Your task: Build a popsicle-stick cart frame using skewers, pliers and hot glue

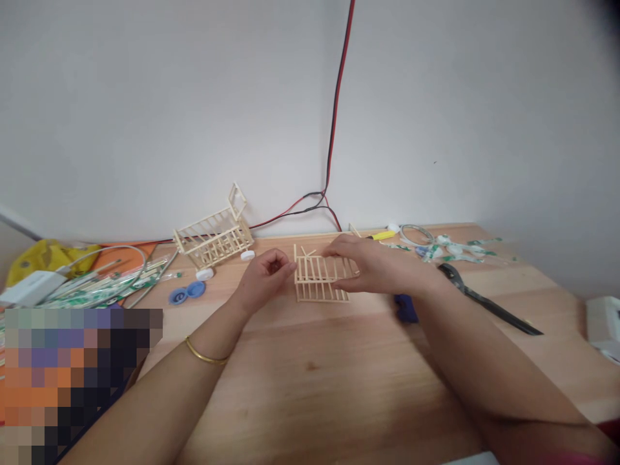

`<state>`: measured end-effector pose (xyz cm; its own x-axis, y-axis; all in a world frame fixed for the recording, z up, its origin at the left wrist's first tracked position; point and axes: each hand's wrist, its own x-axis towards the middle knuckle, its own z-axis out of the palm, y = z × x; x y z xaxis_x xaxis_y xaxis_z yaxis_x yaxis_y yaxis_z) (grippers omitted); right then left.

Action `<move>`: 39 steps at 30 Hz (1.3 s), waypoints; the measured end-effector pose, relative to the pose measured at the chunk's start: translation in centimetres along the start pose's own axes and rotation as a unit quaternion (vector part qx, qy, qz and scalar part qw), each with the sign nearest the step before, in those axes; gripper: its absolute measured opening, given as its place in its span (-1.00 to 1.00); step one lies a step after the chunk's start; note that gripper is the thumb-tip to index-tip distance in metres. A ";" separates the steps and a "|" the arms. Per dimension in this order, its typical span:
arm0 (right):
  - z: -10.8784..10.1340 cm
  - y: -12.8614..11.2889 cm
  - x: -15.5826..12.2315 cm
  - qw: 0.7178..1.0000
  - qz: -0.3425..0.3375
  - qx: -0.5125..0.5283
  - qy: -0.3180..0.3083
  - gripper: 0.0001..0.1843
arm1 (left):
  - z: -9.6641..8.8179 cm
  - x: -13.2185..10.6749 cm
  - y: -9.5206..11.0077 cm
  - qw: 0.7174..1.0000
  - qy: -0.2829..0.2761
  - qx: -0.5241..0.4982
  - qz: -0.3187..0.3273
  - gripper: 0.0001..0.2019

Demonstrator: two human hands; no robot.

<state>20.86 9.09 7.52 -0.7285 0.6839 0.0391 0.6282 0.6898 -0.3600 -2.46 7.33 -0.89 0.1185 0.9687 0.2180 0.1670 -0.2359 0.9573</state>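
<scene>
A small slatted frame of thin wooden sticks (pixel 322 280) stands on the table in front of me, with a thin post rising at its left end and a few short sticks slanting up at the back. My right hand (pixel 371 265) reaches over its right end, thumb on the near side and fingers on the far side, gripping it. Close by the left post is my left hand (pixel 264 281), its fingers curled and the thumb tip near or touching the post. Whatever its pinch may hold is hidden or too small to make out.
A second stick structure (pixel 213 239) leans by the wall, near white caps (pixel 205 274) and blue caps (pixel 187 292). Packaged sticks (pixel 140 274) and a yellow bag (pixel 53 258) lie left. Right are a yellow-handled tool (pixel 383 236), wrappers (pixel 455 248) and a black strap (pixel 498 310).
</scene>
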 end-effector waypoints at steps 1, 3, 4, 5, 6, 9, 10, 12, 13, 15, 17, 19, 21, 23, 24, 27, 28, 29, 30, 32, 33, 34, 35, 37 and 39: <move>0.0 0.0 0.0 1.000 0.000 0.002 -0.001 -0.52 | 0.0 0.0 0.0 1.000 -0.001 0.000 -0.001 -0.74; 0.0 0.0 0.0 1.000 0.001 0.005 0.001 -0.51 | 0.0 0.0 0.0 1.000 -0.002 0.001 -0.001 -0.74; 0.0 0.0 -0.1 1.000 0.001 0.007 0.001 -0.51 | -0.1 0.0 -0.1 1.000 -0.001 0.001 0.000 -0.74; 0.0 0.0 -0.1 1.000 0.001 0.008 0.002 -0.51 | -0.1 0.0 -0.1 1.000 0.000 0.001 0.000 -0.74; 0.0 0.1 -0.1 1.000 0.000 0.010 0.004 -0.51 | -0.1 0.0 -0.1 1.000 0.000 0.002 0.000 -0.74; 0.1 0.0 -0.1 1.000 0.000 0.014 0.005 -0.52 | -0.1 0.0 -0.1 1.000 -0.001 0.004 0.003 -0.74; 0.1 0.0 -0.1 1.000 0.002 0.014 0.006 -0.53 | 0.0 0.0 -0.1 1.000 -0.001 0.006 0.005 -0.74; 0.1 0.0 -0.1 1.000 0.002 0.012 0.005 -0.53 | -0.1 0.0 -0.1 1.000 -0.001 0.009 0.006 -0.74; 0.1 0.0 -0.1 1.000 0.000 0.010 0.004 -0.52 | -0.1 0.0 -0.2 1.000 -0.001 0.009 0.005 -0.74; 0.1 0.1 -0.1 1.000 -0.003 0.006 0.003 -0.51 | -0.1 0.0 -0.2 1.000 -0.004 0.009 0.003 -0.75; 0.1 0.2 -0.1 1.000 -0.003 0.003 0.005 -0.50 | -0.2 0.0 -0.3 1.000 -0.007 0.008 0.004 -0.75; 0.1 0.2 -0.1 1.000 -0.002 0.003 0.008 -0.50 | -0.2 0.0 -0.3 1.000 -0.007 0.009 0.008 -0.75; 0.1 0.1 -0.1 1.000 -0.003 0.003 0.009 -0.51 | -0.2 0.0 -0.2 1.000 -0.008 0.006 0.010 -0.75; 0.0 0.0 -0.1 1.000 -0.004 0.004 0.008 -0.52 | -0.1 -0.1 -0.2 1.000 -0.009 0.002 0.008 -0.75; 0.0 0.0 -0.1 1.000 -0.004 0.005 0.008 -0.52 | -0.1 -0.1 -0.1 1.000 -0.009 0.000 0.008 -0.75; -0.1 -0.1 -0.1 1.000 -0.002 0.006 0.004 -0.52 | 0.0 -0.1 -0.1 1.000 -0.006 0.005 0.009 -0.75; -0.1 0.0 -0.1 1.000 -0.002 0.007 0.004 -0.52 | 0.0 -0.1 -0.1 1.000 -0.005 0.008 0.011 -0.76; -0.1 0.0 -0.1 1.000 -0.003 0.008 0.005 -0.52 | 0.0 -0.1 -0.1 1.000 -0.004 0.010 0.014 -0.76; -0.1 0.0 -0.1 1.000 -0.003 0.009 0.006 -0.52 | 0.0 0.0 -0.1 1.000 -0.005 0.013 0.015 -0.76; 0.0 0.1 -0.1 1.000 -0.005 0.010 0.008 -0.52 | -0.1 0.0 -0.1 1.000 -0.008 0.018 0.021 -0.76; 0.0 0.1 -0.1 1.000 -0.005 0.010 0.008 -0.52 | -0.1 0.0 -0.1 0.999 -0.008 0.020 0.024 -0.76; 0.0 0.2 -0.1 1.000 -0.005 0.009 0.008 -0.52 | -0.1 0.0 -0.1 0.999 -0.008 0.022 0.025 -0.76; 0.0 0.2 -0.1 1.000 -0.005 0.009 0.008 -0.52 | -0.1 0.0 -0.1 0.999 -0.007 0.022 0.025 -0.75; 0.0 0.2 -0.1 1.000 -0.005 0.009 0.007 -0.52 | -0.1 0.0 -0.1 1.000 -0.008 0.018 0.023 -0.75; 0.0 0.1 -0.1 1.000 -0.004 0.008 0.006 -0.52 | -0.1 0.0 -0.1 1.000 -0.007 0.008 0.017 -0.75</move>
<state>21.02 9.13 7.49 -0.7308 0.6805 0.0526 0.6174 0.6920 -0.3741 -2.54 7.32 -1.00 0.1373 0.9590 0.2480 0.1790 -0.2703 0.9460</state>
